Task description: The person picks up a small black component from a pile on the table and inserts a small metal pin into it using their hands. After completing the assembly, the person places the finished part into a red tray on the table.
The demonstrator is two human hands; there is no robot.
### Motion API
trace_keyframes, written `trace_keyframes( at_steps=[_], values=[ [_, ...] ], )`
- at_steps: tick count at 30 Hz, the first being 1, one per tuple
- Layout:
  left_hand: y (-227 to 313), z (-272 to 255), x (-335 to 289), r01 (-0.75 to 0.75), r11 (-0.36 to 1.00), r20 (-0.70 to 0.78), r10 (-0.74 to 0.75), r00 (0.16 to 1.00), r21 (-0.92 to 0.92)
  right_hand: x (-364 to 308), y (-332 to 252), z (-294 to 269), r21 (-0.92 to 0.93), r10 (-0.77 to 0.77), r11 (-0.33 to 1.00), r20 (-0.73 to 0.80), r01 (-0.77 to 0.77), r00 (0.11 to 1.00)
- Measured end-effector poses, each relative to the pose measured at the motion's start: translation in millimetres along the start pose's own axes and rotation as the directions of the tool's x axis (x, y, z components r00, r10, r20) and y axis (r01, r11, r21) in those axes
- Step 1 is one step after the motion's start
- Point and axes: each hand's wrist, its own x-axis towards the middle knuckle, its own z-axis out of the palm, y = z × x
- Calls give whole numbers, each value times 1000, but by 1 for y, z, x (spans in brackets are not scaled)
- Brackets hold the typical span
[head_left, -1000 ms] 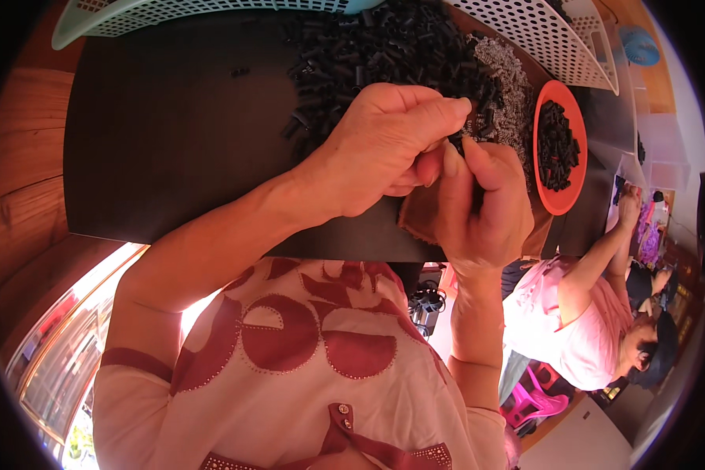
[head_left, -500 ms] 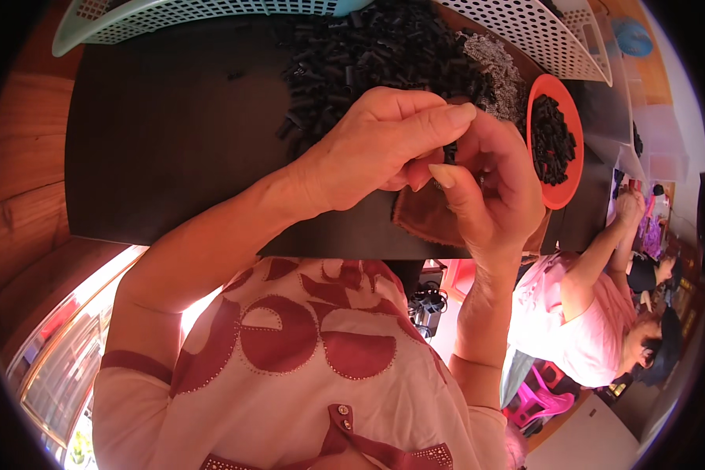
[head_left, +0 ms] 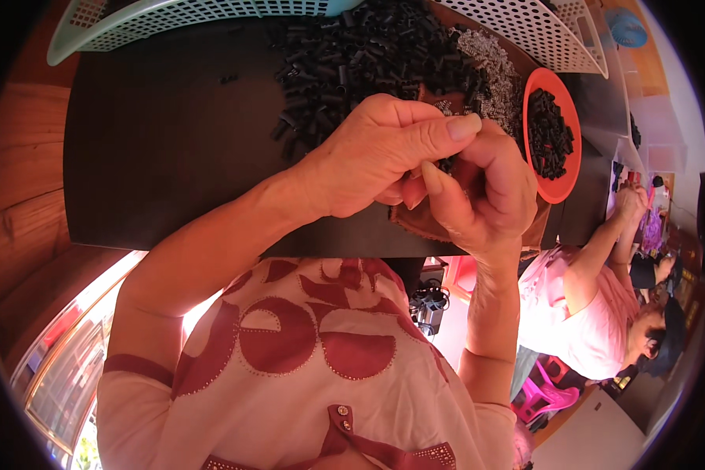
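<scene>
My left hand (head_left: 376, 149) and my right hand (head_left: 489, 196) meet over the near edge of the dark table (head_left: 157, 149). The fingers of both are pinched together around a small black piece (head_left: 446, 164), mostly covered by the fingertips. Beyond my hands spreads a heap of short black tubes (head_left: 345, 74). Small silvery metal parts (head_left: 489, 66) lie in a pile at the heap's right side. Under my right hand is a brown cloth (head_left: 423, 219). Right of it stands an orange bowl (head_left: 562, 188) holding many black pieces.
A pale green basket (head_left: 204, 17) stands at the far left and a white perforated basket (head_left: 540, 35) at the far right. Two small black bits (head_left: 227, 78) lie apart on the table's left. At the right, another person in a pink shirt (head_left: 580, 313) works with both hands.
My hands have shifted slightly and drawn closer together, with the right fingers curled further in. The black piece shows less than before. The view has tilted a little.
</scene>
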Motion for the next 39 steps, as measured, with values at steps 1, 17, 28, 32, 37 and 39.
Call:
trace_keyframes(
  at_steps=[1,17,28,32,37,39],
  values=[
    [0,0,0,1,1000,1,-1,1000,-1,0,-1,0,-3,9,1000,-2,-9,1000],
    [22,-15,4,-396,903,-114,417,902,167,-21,83,-94,-240,502,800,-231,-549,833],
    [30,-25,5,-471,882,-296,458,838,32,-19,51,-60,-196,410,903,120,-383,904],
    [34,-17,1,-446,894,-319,431,844,29,-15,22,-20,-231,243,958,327,-172,913],
    [26,-21,6,-427,904,-287,407,867,-7,-7,20,-12,-362,196,930,342,-64,919],
    [26,-19,6,-421,907,-265,402,877,-19,-6,22,-9,-395,179,918,354,-26,918]
  ],
)
